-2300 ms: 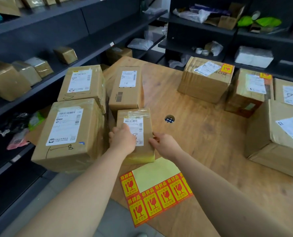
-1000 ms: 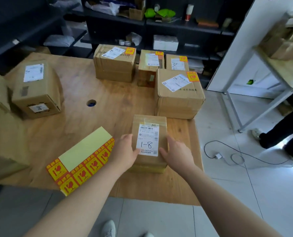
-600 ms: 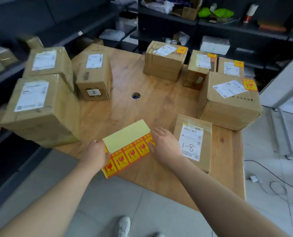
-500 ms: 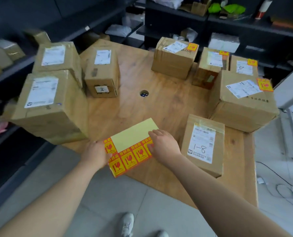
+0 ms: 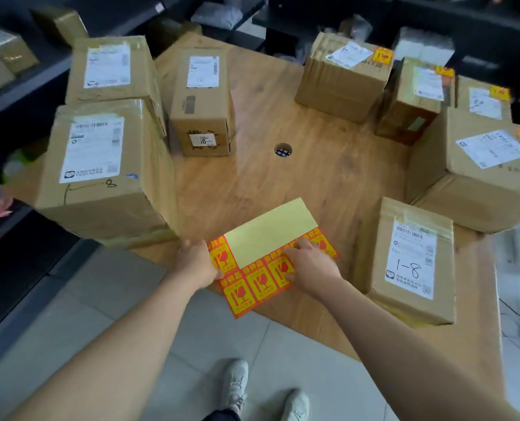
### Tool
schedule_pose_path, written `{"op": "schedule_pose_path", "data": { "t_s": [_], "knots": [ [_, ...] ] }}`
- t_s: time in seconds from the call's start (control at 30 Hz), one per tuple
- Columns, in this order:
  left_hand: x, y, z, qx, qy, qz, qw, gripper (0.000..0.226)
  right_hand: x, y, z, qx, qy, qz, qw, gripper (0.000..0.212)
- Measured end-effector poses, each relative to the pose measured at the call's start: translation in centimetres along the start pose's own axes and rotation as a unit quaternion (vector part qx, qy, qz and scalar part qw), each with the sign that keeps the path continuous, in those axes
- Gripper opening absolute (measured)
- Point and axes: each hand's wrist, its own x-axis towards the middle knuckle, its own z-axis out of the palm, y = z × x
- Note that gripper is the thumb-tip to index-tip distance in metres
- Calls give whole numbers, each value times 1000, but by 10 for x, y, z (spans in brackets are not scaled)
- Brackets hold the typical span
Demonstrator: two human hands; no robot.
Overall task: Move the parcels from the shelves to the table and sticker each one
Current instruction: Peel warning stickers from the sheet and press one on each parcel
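Over the table (image 5: pixel 313 183), left grip (image 5: pixel 196 265) pinches the sticker sheet (image 5: pixel 267 232); right grip (image 5: pixel 311 264) presses on it (whether pinching, unclear).

Both arms are bare along their whole visible length, from the lower frame edge to the wrist: left forearm (image 5: pixel 116 357), right forearm (image 5: pixel 404 357). The left grip (image 5: pixel 196 265) and right grip (image 5: pixel 310 265) are also bare.

Footwear is a pair of low lace-up trainers, off-white to pale grey: left shoe (image 5: pixel 236 382), right shoe (image 5: pixel 296 404). The laces match in colour.

Dark trouser fabric (image 5: pixel 222 416) shows at the bottom edge, above the left shoe. Its exact shade cannot be told.
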Motion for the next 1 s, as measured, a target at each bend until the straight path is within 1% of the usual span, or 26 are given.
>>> {"op": "schedule_pose_path", "data": {
  "t_s": [0.03, 0.1, 0.17, 0.23, 0.3, 0.4, 0.47, 0.53, 0.57, 0.6, 0.67, 0.73, 0.77, 0.8, 0.83, 0.93, 1.0],
  "knots": [
    [-1, 1, 0, -14, 10, -1, 1000, 61, 1, 0, -1, 5, 1, 4, 1000, 47],
    [1, 2, -1, -81, 38, 15, 996, 41, 2, -2, -5, 14, 4, 10, 1000, 47],
    [3, 3, -6, -191, 33, 37, 980, 33, 4, -5, -14, 27, 24, 11, 999, 48],
    [1, 8, -17, -285, 27, 65, 956, 30, 4, -8, -26, 52, 67, 0, 996, 48],
    [-3, 17, -34, -309, 56, 108, 943, 21, 5, -12, -43, 99, 116, -24, 988, 45],
    [-15, 32, -63, -313, 98, 162, 931, 3, 3, -22, -70, 161, 164, -69, 971, 35],
    [-22, 41, -82, -296, 125, 181, 929, 5, 1, -30, -85, 182, 190, -104, 959, 29],
    [-29, 49, -98, -302, 123, 187, 927, 7, -2, -37, -98, 194, 217, -131, 948, 27],
    [-33, 54, -105, -334, 98, 190, 918, 7, -4, -41, -104, 194, 228, -139, 944, 27],
    [-37, 58, -110, -379, 59, 191, 903, 13, -6, -44, -109, 193, 237, -145, 941, 27],
    [-42, 65, -119, -451, -17, 209, 868, 35, -8, -47, -116, 201, 255, -156, 933, 28],
    [-42, 69, -122, -475, -58, 241, 844, 59, -10, -48, -122, 219, 268, -157, 925, 29],
    [-43, 71, -123, -479, -68, 249, 839, 65, -11, -47, -124, 219, 273, -153, 924, 29],
    [-44, 73, -125, -480, -75, 256, 836, 66, -12, -46, -127, 216, 279, -148, 924, 29],
    [-45, 75, -125, -479, -77, 261, 835, 62, -12, -45, -128, 213, 284, -141, 924, 29],
    [-45, 81, -129, -467, -56, 261, 843, 36, -15, -42, -131, 218, 307, -138, 916, 29],
    [-46, 85, -131, -469, -39, 256, 844, 27, -18, -40, -132, 216, 322, -141, 911, 28]
  ]
}}
